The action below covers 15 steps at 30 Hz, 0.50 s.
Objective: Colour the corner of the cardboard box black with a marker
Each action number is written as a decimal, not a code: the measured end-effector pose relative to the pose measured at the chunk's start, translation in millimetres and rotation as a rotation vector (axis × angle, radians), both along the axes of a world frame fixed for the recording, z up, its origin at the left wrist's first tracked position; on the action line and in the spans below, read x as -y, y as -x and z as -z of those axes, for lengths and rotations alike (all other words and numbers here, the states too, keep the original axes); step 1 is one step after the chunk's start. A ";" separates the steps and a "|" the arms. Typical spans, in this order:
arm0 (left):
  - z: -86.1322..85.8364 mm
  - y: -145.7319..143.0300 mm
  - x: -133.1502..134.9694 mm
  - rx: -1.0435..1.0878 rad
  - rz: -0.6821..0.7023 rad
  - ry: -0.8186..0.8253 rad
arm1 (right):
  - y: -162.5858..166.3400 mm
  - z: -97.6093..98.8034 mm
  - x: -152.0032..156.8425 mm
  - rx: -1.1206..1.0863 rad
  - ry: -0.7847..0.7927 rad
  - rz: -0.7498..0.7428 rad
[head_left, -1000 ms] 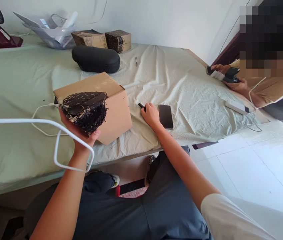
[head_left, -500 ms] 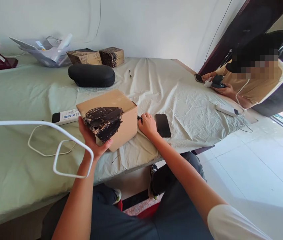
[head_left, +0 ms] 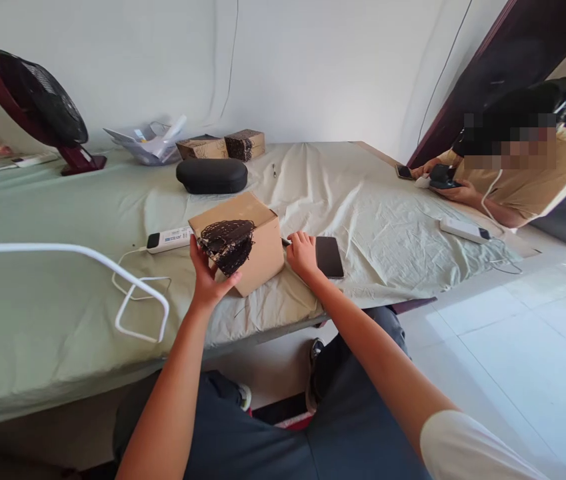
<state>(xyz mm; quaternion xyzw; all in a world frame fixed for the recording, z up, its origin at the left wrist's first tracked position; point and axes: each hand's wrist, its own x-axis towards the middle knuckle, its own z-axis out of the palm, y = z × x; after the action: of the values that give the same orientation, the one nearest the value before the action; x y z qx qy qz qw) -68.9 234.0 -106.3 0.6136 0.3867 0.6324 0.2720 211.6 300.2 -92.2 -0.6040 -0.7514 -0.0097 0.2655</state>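
Note:
My left hand (head_left: 207,277) grips the near corner of a brown cardboard box (head_left: 257,237) whose front face is scribbled over in black; the box rests tilted on the cloth-covered table (head_left: 53,220). My right hand (head_left: 303,255) lies on the cloth just right of the box, fingers curled round a small dark object that is mostly hidden. A black phone (head_left: 329,256) lies face up beside that hand.
A white power strip (head_left: 169,239) with its looped cable lies left of the box. Behind are a black oval case (head_left: 211,175), two small cartons (head_left: 223,145), a dark red fan (head_left: 37,107) and a pen (head_left: 273,171). A seated person (head_left: 513,173) at the right holds a device.
The view has pulled back and up, bringing the fan into sight. The box has come lower and nearer my right hand, which has stayed by the phone.

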 end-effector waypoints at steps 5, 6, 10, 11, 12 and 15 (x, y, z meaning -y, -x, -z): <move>-0.6 0.9 4.2 -0.076 0.013 0.071 | -1.0 4.9 -5.1 -0.019 -0.067 -0.041; -0.1 1.6 3.1 -0.093 0.036 0.075 | -1.3 6.2 -6.1 -0.023 -0.079 -0.050; -3.0 5.0 -0.5 -0.188 0.025 -0.033 | -3.1 12.7 -9.9 -0.048 -0.127 -0.092; -6.8 4.1 1.1 -0.232 -0.035 -0.110 | -3.7 14.5 -10.7 -0.060 -0.139 -0.102; -12.5 1.4 4.8 -0.287 -0.117 -0.209 | -4.3 16.3 -11.3 -0.075 -0.151 -0.111; -38.7 -20.8 32.1 -0.422 -0.322 -0.549 | -6.1 21.0 -12.9 -0.135 -0.185 -0.131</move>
<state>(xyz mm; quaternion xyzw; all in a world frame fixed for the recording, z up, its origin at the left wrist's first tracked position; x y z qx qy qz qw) -48.1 201.9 -67.6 0.7118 0.3419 0.6068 -0.0909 217.6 313.1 -113.2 -0.5258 -0.7656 -0.0208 0.3700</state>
